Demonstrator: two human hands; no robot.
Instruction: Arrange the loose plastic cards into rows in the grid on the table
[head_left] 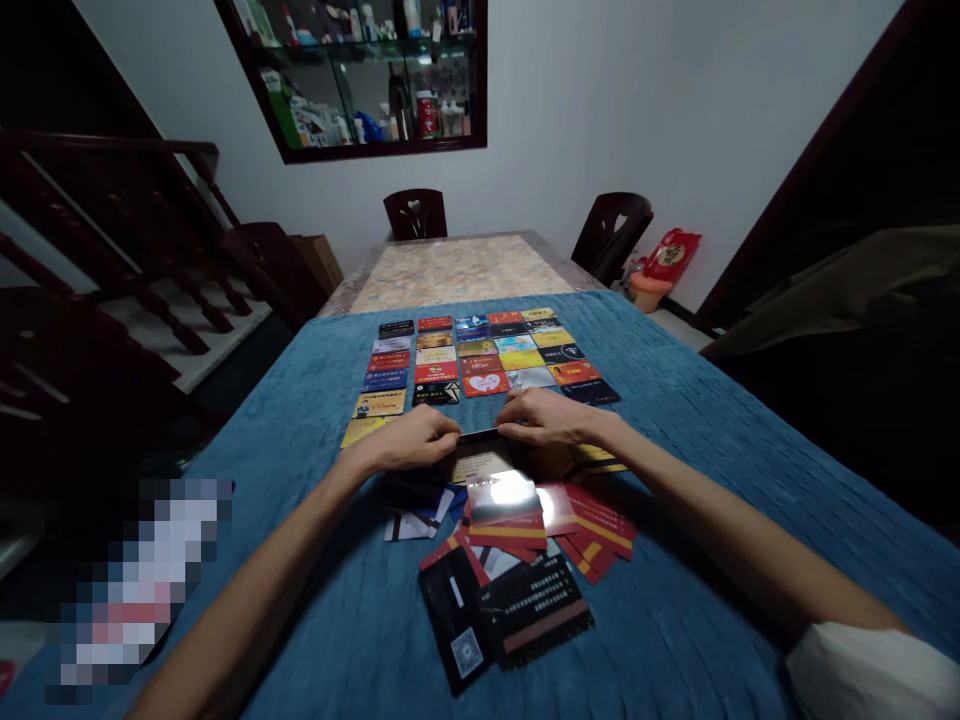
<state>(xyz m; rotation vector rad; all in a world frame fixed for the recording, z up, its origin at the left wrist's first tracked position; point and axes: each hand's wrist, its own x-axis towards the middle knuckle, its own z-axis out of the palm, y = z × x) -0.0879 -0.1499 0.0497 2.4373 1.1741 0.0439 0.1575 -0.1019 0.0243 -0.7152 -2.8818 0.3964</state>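
My left hand (415, 437) and my right hand (541, 415) are closed on opposite ends of a plastic card (480, 437), just beyond a loose heap. Only the middle of that card shows between my fingers. Towards me lies the heap of cards: a shiny red-and-silver card (508, 508), fanned red cards (604, 522), white cards with dark stripes (416, 526) and two black cards (534, 612). Past my hands, colourful cards are laid out in rows, with a heart-printed card (485, 384) and a yellow card (364, 431) among them. My forearms and hands hide part of the layout.
A blue cloth (300, 560) covers the near part of the table; a patterned tabletop (457, 268) shows beyond. At the left edge lies a pixelated object (150, 580). Chairs (611, 235) stand around, and a glass cabinet (375, 80) is set in the wall.
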